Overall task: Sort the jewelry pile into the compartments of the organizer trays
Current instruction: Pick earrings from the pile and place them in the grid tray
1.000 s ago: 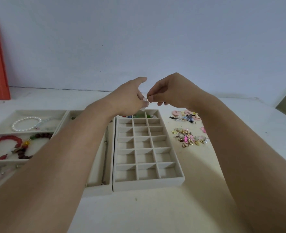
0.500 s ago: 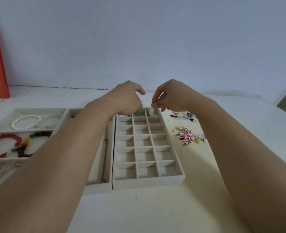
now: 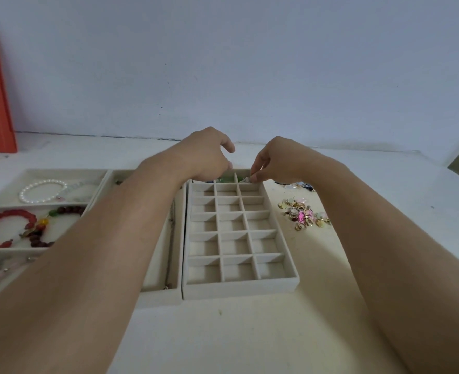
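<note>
On the counter (image 3: 223,333), the gridded organizer tray (image 3: 239,286) sits nearest, most of its compartments bare. To its right lies the jewelry pile (image 3: 305,215) of gold and pink pieces. Left of it, a long tray (image 3: 161,294) holds a chain, and a further tray holds a pearl bracelet (image 3: 42,190) and a red bracelet (image 3: 6,229). At the grid's far row, the right hand (image 3: 279,163) pinches a small pale piece (image 3: 247,180) over the far-right compartment. The left hand (image 3: 206,157) hovers beside it, fingers loosely curled, holding nothing visible.
</note>
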Demonstrator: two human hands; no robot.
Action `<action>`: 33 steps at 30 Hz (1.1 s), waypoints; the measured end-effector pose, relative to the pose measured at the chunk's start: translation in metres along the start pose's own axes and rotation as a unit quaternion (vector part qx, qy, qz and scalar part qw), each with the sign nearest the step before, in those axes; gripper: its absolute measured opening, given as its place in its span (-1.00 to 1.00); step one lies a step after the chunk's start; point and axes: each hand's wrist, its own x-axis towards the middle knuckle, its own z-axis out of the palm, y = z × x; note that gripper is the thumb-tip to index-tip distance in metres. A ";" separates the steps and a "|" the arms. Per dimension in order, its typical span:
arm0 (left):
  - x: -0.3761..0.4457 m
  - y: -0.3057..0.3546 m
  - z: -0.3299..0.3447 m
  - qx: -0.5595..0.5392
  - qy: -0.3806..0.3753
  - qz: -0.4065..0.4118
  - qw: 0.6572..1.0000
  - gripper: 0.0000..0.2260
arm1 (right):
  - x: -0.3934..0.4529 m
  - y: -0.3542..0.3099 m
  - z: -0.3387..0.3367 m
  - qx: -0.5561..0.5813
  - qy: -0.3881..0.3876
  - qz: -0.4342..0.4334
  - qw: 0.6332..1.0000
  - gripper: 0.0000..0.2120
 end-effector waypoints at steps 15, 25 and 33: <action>0.000 0.000 -0.001 0.004 -0.001 -0.003 1.000 -0.67 | 0.003 -0.006 0.005 -0.053 0.034 0.019 0.998 -0.81; -0.003 0.002 -0.002 -0.001 0.000 -0.001 1.000 -0.69 | -0.017 -0.028 -0.009 -0.169 -0.043 0.045 0.984 -0.74; -0.005 0.004 -0.002 0.011 -0.001 0.004 1.000 -0.68 | -0.027 -0.041 -0.009 -0.234 -0.107 0.063 0.964 -0.68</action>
